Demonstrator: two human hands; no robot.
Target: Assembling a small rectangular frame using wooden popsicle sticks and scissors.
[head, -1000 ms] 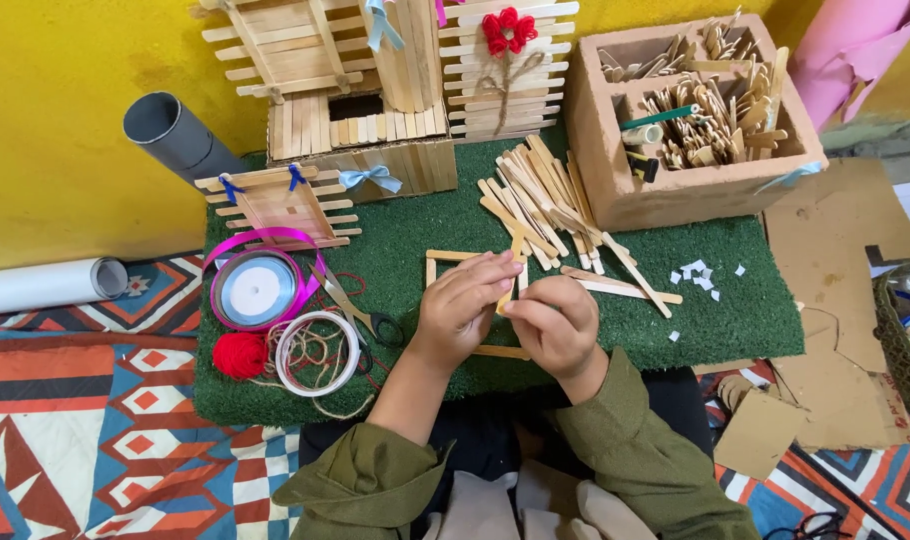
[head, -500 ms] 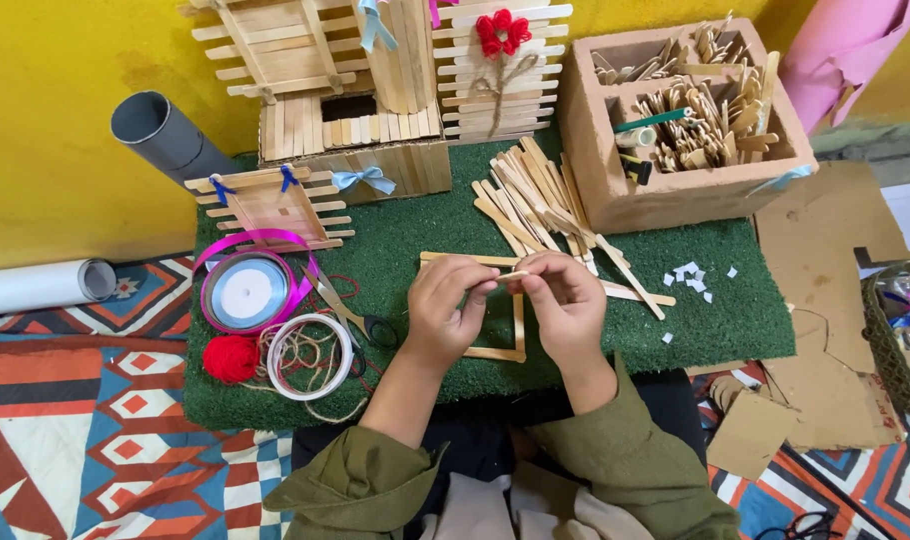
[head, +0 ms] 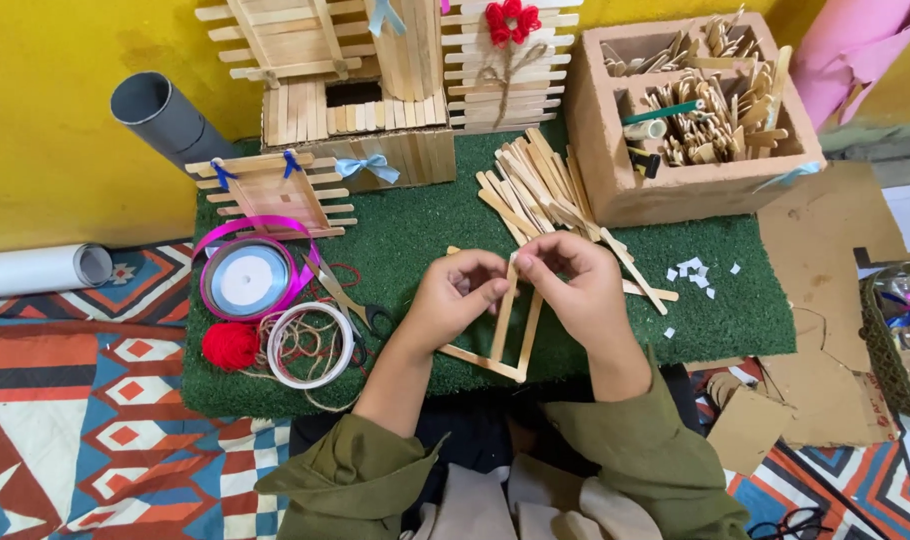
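Observation:
My left hand (head: 455, 300) and my right hand (head: 573, 283) both hold a square frame of wooden craft sticks (head: 505, 335) over a green turf mat (head: 415, 230). Both hands pinch the frame's top edge, with one loose stick standing between them across the frame. The frame's lower corner points toward me. A pile of loose wooden sticks (head: 535, 185) lies on the mat just beyond my hands.
A cardboard box of sticks and bits (head: 695, 110) sits at back right. Stick-built houses (head: 375, 90) stand at the back. Ribbon spool (head: 247, 280), red yarn ball (head: 230, 345), twine roll (head: 310, 345) and scissors (head: 347, 298) lie left. Cardboard scraps (head: 825, 300) lie right.
The frame has been turned and lifted closer to me, and my hands have shifted to its top edge, now with a stick held upright across it.

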